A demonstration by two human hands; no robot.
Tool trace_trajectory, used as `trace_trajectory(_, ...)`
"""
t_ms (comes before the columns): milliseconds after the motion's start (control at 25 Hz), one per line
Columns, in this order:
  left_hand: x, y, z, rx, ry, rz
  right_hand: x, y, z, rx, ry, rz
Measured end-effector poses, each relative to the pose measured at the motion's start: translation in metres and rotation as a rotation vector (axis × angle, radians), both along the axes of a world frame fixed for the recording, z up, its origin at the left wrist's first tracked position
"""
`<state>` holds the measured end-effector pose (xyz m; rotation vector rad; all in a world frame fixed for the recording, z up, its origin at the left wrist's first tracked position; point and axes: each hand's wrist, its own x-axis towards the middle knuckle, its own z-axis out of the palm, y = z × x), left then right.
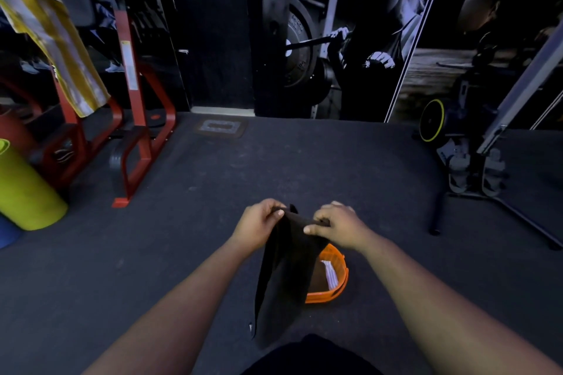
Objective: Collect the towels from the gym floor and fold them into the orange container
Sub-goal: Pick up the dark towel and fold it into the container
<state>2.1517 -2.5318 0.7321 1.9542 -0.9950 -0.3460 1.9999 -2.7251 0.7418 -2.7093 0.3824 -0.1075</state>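
A black towel (285, 271) hangs in front of me, held up by its top edge. My left hand (259, 224) pinches the left corner and my right hand (338, 227) pinches the right corner, close together. Behind and below the towel sits the orange container (330, 292) on the dark gym floor, partly hidden by the cloth. A white folded towel (330, 272) lies inside it. A yellow and white striped towel (51, 36) is draped over the red rack at the upper left.
A red steel rack (134, 119) stands at the left, with a green rolled mat (26, 189) beside it. Grey machine legs and a black bar (475, 179) occupy the right. A wall with a gym mural rises at the back. Dark floor (304, 161) stretches ahead.
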Motion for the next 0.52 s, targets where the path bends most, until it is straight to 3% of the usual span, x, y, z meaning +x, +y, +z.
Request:
trace_trajectory(200,0.016,0.001,0.009,0.060,-0.242,0.096,-0.022,-0.011,-0.002,-0.276,0.234,0.112)
trace_trajectory(320,0.034,0.000,0.006,0.059,-0.219,0.197,-0.033,-0.015,0.001,-0.419,0.368,-0.044)
trace_trajectory(400,0.036,0.001,0.001,0.062,-0.100,0.248,-0.036,-0.019,0.009,-0.461,0.243,-0.220)
trace_trajectory(520,0.033,0.002,0.001,-0.084,0.098,0.259,-0.036,-0.025,0.025,-0.436,0.010,-0.347)
